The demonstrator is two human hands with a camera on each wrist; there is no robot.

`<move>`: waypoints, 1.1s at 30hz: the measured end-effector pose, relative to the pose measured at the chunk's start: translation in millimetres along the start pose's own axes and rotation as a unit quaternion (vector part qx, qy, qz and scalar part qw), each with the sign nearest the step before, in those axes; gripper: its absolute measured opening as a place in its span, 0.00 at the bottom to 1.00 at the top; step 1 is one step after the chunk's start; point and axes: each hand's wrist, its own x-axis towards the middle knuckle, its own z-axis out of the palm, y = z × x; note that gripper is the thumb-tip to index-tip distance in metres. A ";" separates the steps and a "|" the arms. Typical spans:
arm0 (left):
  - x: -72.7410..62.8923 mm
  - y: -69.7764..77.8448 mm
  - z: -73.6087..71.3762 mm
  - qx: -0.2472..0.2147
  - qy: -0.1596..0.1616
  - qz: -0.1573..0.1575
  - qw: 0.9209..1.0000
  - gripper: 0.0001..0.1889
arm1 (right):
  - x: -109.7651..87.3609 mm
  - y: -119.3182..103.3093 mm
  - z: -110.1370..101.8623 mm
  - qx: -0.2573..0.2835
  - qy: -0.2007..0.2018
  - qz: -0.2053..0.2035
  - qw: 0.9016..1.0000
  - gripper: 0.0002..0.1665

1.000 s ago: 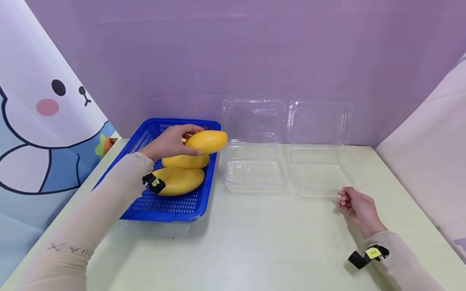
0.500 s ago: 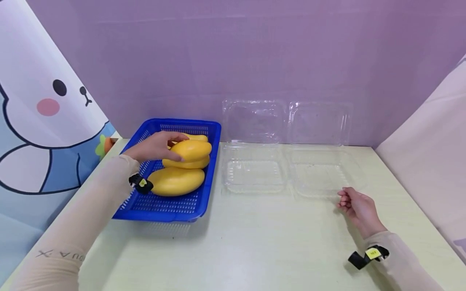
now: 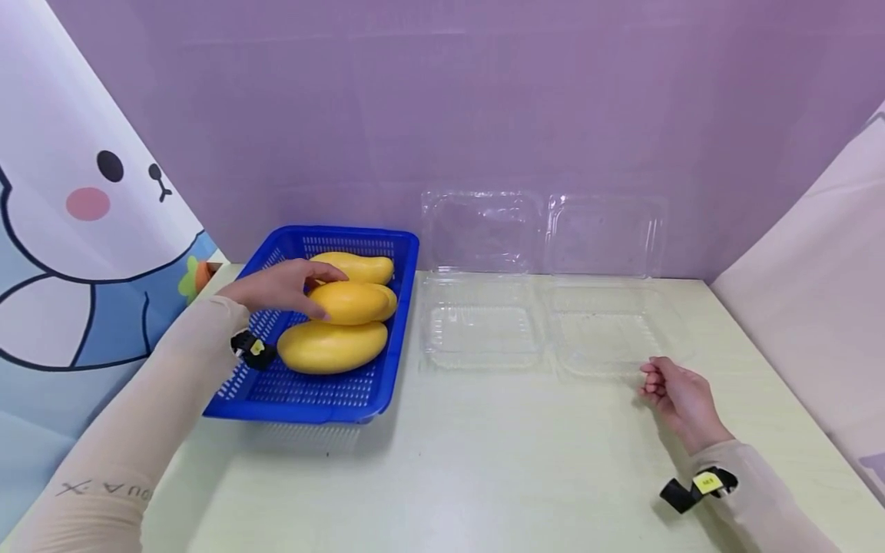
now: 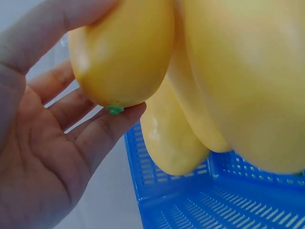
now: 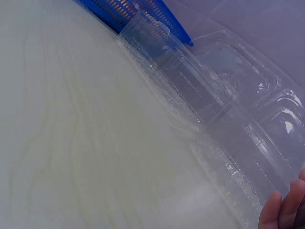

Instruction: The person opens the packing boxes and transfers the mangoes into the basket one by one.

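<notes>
My left hand (image 3: 286,284) grips a yellow mango (image 3: 351,302) over the blue basket; in the left wrist view the green stem nub (image 4: 114,109) of this mango shows between the fingers. Around it in the basket lie other mangoes: one behind (image 3: 359,267), one in front (image 3: 333,347), and one mostly hidden beneath the held fruit. My right hand (image 3: 684,403) rests loosely curled at the front edge of the right clear plastic container (image 3: 608,365), whose lid stands raised. A second clear container (image 3: 484,358), also with its lid up, stands beside it.
The blue perforated basket (image 3: 318,412) stands left on the pale wooden table (image 3: 484,468). A purple backdrop (image 3: 484,100) rises right behind the containers. Cartoon-print cloth (image 3: 48,253) hangs at left, pale cloth (image 3: 816,284) at right.
My left hand has moved left, toward me and down with the mango, bringing it from above the basket's right rim to among the other mangoes. The right hand has stayed put.
</notes>
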 end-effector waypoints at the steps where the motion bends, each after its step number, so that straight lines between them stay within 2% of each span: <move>1: -0.5 0.1 0.1 0.000 -0.003 0.001 1.000 0.34 | 0.1 0.0 -0.1 0.000 0.000 0.001 1.000 0.23; 10: -1.8 -4.0 1.7 0.002 -0.012 0.013 1.000 0.33 | -1.4 -0.4 0.8 -0.002 0.003 0.001 1.000 0.23; 19: -3.0 -4.2 3.7 -0.006 -0.055 0.037 0.998 0.33 | -1.7 -0.6 2.0 0.012 0.003 0.009 1.000 0.22; 33: -1.3 1.5 14.3 0.002 -0.101 0.028 0.994 0.29 | -0.8 -0.1 2.7 0.014 0.011 0.011 1.000 0.22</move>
